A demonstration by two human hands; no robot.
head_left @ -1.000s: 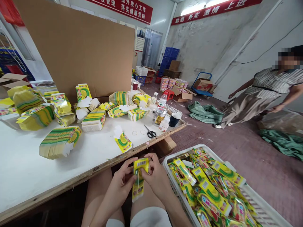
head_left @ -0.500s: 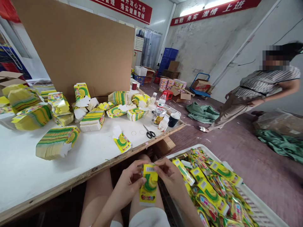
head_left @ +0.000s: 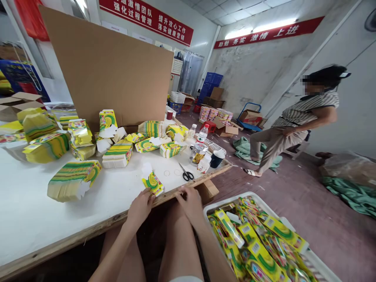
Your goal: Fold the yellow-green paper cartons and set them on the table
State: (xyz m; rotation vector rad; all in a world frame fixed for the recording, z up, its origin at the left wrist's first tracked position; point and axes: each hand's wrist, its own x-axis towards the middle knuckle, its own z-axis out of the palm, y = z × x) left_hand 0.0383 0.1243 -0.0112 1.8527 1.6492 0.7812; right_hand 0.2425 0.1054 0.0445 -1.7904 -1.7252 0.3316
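Observation:
My left hand reaches over the table's wooden front edge, and its stretched fingertips touch the near corner of a small stack of flat yellow-green cartons. My right hand rests its fingers on the same edge just to the right and holds nothing. At my right knee stands a white basket full of folded yellow-green boxes. The box I held earlier is no longer in my hands.
Several bundles of flat cartons lie on the white table before an upright cardboard sheet. Scissors, a jar, bottles and a dark cup sit near the right end. A person walks at the right.
Both hands have let go of the yellow box and moved up from my lap to the table edge. The person at the right has stepped further left.

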